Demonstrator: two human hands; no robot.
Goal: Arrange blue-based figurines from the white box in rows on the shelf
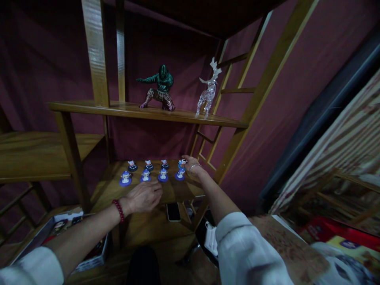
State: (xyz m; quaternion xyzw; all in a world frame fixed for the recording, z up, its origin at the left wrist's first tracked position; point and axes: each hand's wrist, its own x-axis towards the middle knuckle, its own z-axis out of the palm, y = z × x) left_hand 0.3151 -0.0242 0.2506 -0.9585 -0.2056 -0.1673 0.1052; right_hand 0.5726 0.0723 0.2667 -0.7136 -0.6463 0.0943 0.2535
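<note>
Small figurines on round bases stand in two rows on the lower wooden shelf (102, 190). The front row has white-and-purple figurines (126, 178) on purple bases; behind are pinkish-white figurines (149, 165) on dark bases. At the back row's right end, my right hand (190, 163) has its fingers closed on a small blue-and-orange figurine (181, 164), just behind a white-and-purple figurine (179, 174). My left hand (147, 196) hovers before the front row, fingers curled together; anything inside them is hidden.
A dark green figure (162, 85) and a clear deer ornament (208, 93) stand on the upper shelf (142, 113). A phone (173, 211) lies below my hands. An open box (102, 253) with items sits lower left. Wooden posts (234, 150) frame the shelf's right side.
</note>
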